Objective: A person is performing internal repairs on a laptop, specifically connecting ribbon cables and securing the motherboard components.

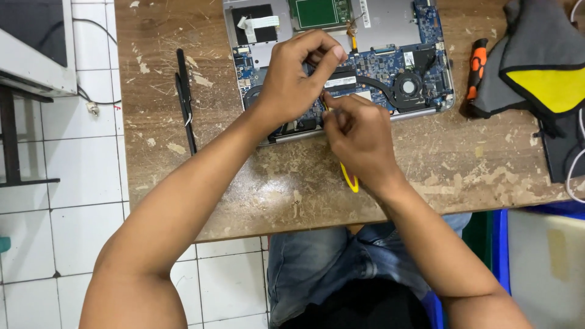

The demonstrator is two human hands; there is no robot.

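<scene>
An opened laptop (341, 61) lies bottom-up near the far edge of the worn wooden surface (292, 189), its cover off so the blue circuit board, the copper heat pipe and the round fan (407, 87) face upward where they can be reached. Its long axis runs side to side, hinge edge toward the person.

The right hand (359, 137) sits at the laptop's near edge, closed around a yellow-handled tool (348, 176). The tool's handle trails back toward the person and its tip points away, into the board near the middle of the laptop; the tip itself is hidden by the fingers. The left hand (298, 79) arches over the board just left of that spot, thumb and forefinger pinched together, seemingly steadying or holding some small part, though what it grips I cannot make out.

Left of the laptop lie narrow black strips (184, 97), set aside lengthwise. To its right rests an orange-and-black screwdriver (477, 70), and beyond that a grey and yellow cloth bag (536, 67).
</scene>
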